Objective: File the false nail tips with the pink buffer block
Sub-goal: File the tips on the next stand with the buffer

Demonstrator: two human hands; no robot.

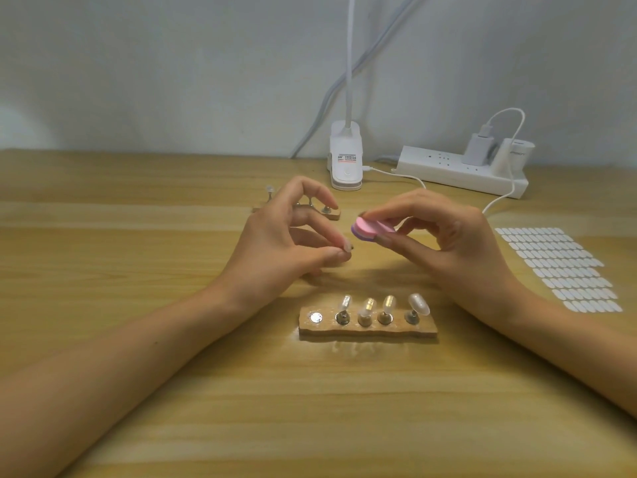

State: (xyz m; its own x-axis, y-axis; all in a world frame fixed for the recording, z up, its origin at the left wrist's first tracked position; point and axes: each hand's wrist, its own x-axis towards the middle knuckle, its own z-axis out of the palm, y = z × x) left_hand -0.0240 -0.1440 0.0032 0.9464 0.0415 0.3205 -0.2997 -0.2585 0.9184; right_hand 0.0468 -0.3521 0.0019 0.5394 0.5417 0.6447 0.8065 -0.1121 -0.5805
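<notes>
1. The right hand [444, 236] holds the pink buffer block [370, 229] above the middle of the wooden table [138, 339]. The thumb is under the block and the curled fingers lie on top of it. A purple layer shows on its left end.
2. The left hand [286, 239] is just left of the block. Its thumb and forefinger are closed in a narrow pinch on a small pale tip [346, 249], which is too small to make out clearly. The other fingers are raised and loosely bent.
3. The block's left end is near the pinched tip, slightly above it. I cannot tell whether they touch.
4. Near the person, between the forearms, lies a wooden holder strip [368, 331]. Four false nail tips [388, 302] stand on small stems in a row on it. At its left end is a bare metal disc [316, 318].
5. A second wooden holder [333, 214] lies farther back, mostly hidden behind the left hand.
6. At the far edge are a white clip lamp base [346, 160] and, to its right, a white power strip [462, 175] with a charger [477, 146] plugged in.
7. A sheet of white oval tabs [558, 267] lies on the right side.
</notes>
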